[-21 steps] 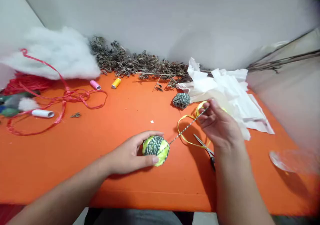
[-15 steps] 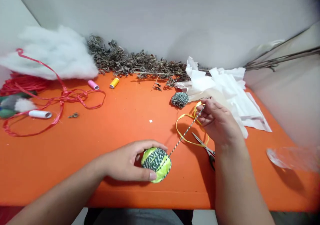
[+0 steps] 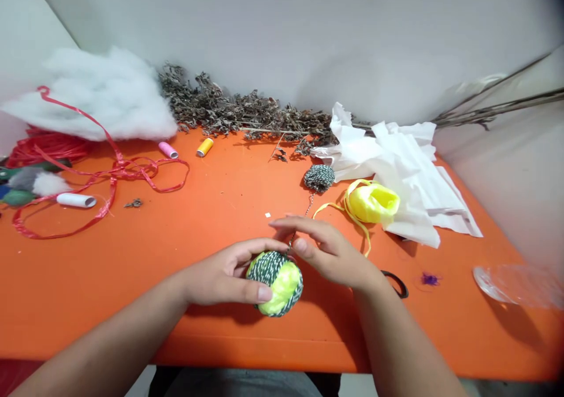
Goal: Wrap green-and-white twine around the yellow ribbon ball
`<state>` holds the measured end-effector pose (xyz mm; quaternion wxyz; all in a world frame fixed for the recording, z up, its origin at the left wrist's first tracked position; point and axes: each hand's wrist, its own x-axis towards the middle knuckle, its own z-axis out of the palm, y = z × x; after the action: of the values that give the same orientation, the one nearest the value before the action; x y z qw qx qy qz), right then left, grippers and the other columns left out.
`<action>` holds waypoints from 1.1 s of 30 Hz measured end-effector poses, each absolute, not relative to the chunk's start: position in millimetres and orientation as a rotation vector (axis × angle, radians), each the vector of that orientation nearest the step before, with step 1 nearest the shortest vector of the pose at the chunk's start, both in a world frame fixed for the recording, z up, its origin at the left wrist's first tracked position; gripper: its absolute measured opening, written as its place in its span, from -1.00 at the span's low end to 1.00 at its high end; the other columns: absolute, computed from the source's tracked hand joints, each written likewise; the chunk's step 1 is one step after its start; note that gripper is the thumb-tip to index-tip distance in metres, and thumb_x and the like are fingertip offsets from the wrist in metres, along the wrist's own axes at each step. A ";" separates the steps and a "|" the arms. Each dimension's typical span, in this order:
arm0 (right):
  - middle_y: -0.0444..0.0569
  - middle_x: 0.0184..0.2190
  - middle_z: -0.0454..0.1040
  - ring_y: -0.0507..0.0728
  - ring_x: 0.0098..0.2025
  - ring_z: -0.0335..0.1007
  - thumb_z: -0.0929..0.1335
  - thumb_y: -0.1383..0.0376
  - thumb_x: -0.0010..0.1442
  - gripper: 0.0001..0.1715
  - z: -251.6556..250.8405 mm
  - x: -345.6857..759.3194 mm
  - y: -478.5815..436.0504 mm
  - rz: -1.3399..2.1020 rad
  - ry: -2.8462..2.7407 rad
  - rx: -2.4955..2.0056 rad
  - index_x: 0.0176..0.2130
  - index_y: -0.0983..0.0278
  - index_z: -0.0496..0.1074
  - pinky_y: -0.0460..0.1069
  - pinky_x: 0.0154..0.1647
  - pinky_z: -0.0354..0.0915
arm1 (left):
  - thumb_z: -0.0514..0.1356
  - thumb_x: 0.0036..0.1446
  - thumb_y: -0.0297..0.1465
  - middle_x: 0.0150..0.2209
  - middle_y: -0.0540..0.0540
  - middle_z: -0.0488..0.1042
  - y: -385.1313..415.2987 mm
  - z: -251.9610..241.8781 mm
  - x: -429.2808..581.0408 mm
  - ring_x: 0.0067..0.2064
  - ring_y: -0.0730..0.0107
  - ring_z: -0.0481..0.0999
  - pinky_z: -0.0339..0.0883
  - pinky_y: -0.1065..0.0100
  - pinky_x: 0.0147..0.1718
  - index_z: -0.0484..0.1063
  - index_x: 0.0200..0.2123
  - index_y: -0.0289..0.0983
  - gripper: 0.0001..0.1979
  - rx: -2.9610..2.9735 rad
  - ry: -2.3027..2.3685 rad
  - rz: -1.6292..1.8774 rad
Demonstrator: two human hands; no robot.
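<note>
My left hand [image 3: 222,272] cups a ball [image 3: 275,285] wound with green-and-white twine over bright yellow ribbon, resting it on the orange table [image 3: 176,320]. My right hand [image 3: 326,250] arches just above the ball. A thin strand of the twine [image 3: 307,207] rises from under its fingers to a small twine ball [image 3: 319,178] further back. Whether those fingers pinch the strand is hidden. A yellow ribbon roll [image 3: 372,203] with a loose loop lies to the right of my right hand, against crumpled white tissue paper [image 3: 408,177].
Black scissor handles [image 3: 396,283] show beyond my right wrist. Behind lie white cotton wadding [image 3: 92,94], red ribbon [image 3: 118,171], several thread spools and dried plant stems [image 3: 242,112]. A transparent dish [image 3: 515,285] sits at the right, and a wall rises behind the table.
My right hand has moved left from the raised strand to just above the ball. The yellow roll now shows where that hand was. The ball has turned slightly in my left hand.
</note>
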<state>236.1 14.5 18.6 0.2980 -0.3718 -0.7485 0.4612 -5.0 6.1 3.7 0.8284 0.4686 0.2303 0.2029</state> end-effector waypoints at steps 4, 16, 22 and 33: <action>-0.03 -0.32 0.63 0.05 -0.37 0.50 0.47 0.11 0.23 -0.66 18.3 238.6 16.9 1.422 -1.929 -1.015 -0.09 0.27 0.59 -0.09 -0.39 0.39 | 0.40 0.09 -0.34 0.00 -0.10 0.50 6.6 2.8 -5.7 0.00 0.27 0.50 0.34 0.27 -0.01 0.41 0.13 -0.12 -0.48 0.969 0.442 0.443; -0.05 -0.44 0.55 0.01 -0.42 0.43 0.46 0.18 0.26 -0.77 16.8 246.9 26.7 1.538 -1.713 -0.895 -0.32 0.30 0.58 -0.07 -0.38 0.36 | 0.40 0.09 -0.44 0.13 -0.13 0.37 3.5 1.7 -3.8 0.07 0.29 0.45 0.34 0.28 0.01 0.29 0.16 -0.08 -0.40 1.139 0.519 0.536; -0.02 -0.33 0.55 0.05 -0.31 0.45 0.44 0.19 0.28 -0.80 14.9 240.7 24.6 1.483 -1.609 -0.878 -0.31 0.28 0.55 -0.02 -0.27 0.42 | 0.40 0.07 -0.48 0.28 -0.12 0.24 3.3 -2.6 -0.4 0.27 0.14 0.33 0.26 0.19 0.15 0.34 0.07 -0.06 -0.47 1.240 0.522 0.710; 0.00 -0.31 0.61 0.08 -0.30 0.51 0.45 0.17 0.27 -0.80 16.3 229.8 18.5 1.279 -1.659 -1.059 -0.28 0.27 0.56 -0.02 -0.31 0.43 | 0.40 0.07 -0.47 0.22 -0.15 0.29 2.3 -5.2 3.6 0.18 0.17 0.38 0.33 0.19 0.08 0.24 0.20 -0.03 -0.33 1.080 0.623 0.629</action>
<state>229.8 18.5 16.3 0.3867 -0.4162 -0.6516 0.5026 3.6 2.3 -5.2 0.7661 0.4971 0.2867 0.2894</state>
